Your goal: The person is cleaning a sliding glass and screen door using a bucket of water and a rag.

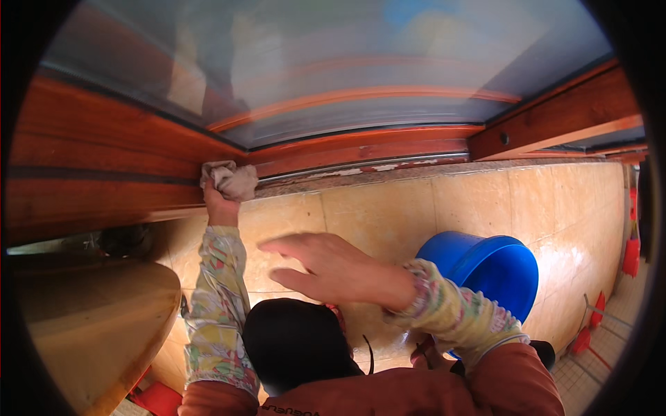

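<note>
My left hand (222, 207) is shut on a crumpled pale cloth (229, 179). The cloth touches the lower left corner of a reddish-brown wooden window frame (364, 141), beside the metal track (447, 157) along its bottom. My right hand (333, 268) hangs in the air to the right of the left forearm, fingers apart and slightly blurred, holding nothing. Just past my right wrist is a blue plastic bucket (494, 270), its mouth turned partly towards the right; I see no contents in the part that shows.
The glass pane (333, 62) above carries reflections. Below the stone sill (312, 183), whose edge shows worn white patches, run beige tiles (380, 208). A rounded wooden tabletop (104, 317) stands at left, with a red object (158, 399) below it. Red pieces (631, 257) lie along the right.
</note>
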The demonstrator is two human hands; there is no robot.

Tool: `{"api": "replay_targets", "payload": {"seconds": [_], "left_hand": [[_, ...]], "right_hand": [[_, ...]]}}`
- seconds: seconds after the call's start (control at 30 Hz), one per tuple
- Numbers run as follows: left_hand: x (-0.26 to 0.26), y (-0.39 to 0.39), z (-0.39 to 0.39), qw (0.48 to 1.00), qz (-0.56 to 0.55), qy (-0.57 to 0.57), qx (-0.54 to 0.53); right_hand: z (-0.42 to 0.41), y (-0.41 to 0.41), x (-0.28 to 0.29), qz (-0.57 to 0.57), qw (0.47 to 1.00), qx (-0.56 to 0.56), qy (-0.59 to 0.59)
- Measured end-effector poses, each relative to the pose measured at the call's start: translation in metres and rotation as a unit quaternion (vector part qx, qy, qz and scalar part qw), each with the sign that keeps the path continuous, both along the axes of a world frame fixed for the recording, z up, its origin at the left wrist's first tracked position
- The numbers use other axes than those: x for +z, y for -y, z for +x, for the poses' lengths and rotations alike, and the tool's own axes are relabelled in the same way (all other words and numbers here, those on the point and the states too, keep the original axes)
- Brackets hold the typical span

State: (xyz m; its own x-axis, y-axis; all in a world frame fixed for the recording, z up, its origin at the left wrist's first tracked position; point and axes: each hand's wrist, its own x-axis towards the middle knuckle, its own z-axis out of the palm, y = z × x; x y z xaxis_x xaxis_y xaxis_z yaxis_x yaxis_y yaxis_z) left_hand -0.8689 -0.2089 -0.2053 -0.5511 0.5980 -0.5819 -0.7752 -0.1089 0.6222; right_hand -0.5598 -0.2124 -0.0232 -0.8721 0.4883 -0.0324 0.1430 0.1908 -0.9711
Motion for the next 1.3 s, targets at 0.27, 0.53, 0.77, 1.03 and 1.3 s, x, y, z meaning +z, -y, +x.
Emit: {"api": "replay_targets", "payload": {"seconds": [0.27, 0.53, 0.77, 1.03, 1.3], "left_hand": [[-0.038, -0.062, 0.028, 0.993, -0.022, 0.031, -0.113], [-0.023, -0.137, 0.244, 0.953, -0.098, 0.155, -0.24], [-0.019, -0.19, 0.429, 0.884, 0.003, 0.215, -0.414], [-0.003, -0.137, 0.497, 0.758, 0.049, -0.135, -0.637], [-0.042, -0.205, 0.482, 0.643, 0.118, -0.503, -0.566]], "right_hand": [[0.2, 0.002, 0.032, -0.136, 0.956, -0.196, 0.173], [0.343, 0.043, 0.065, -0.089, 0.859, -0.447, 0.234], [0.395, 0.068, 0.09, -0.133, 0.764, -0.598, 0.202], [0.421, 0.113, 0.097, -0.151, 0.724, -0.636, 0.22], [0.426, 0.113, 0.09, -0.178, 0.723, -0.631, 0.217]]}}
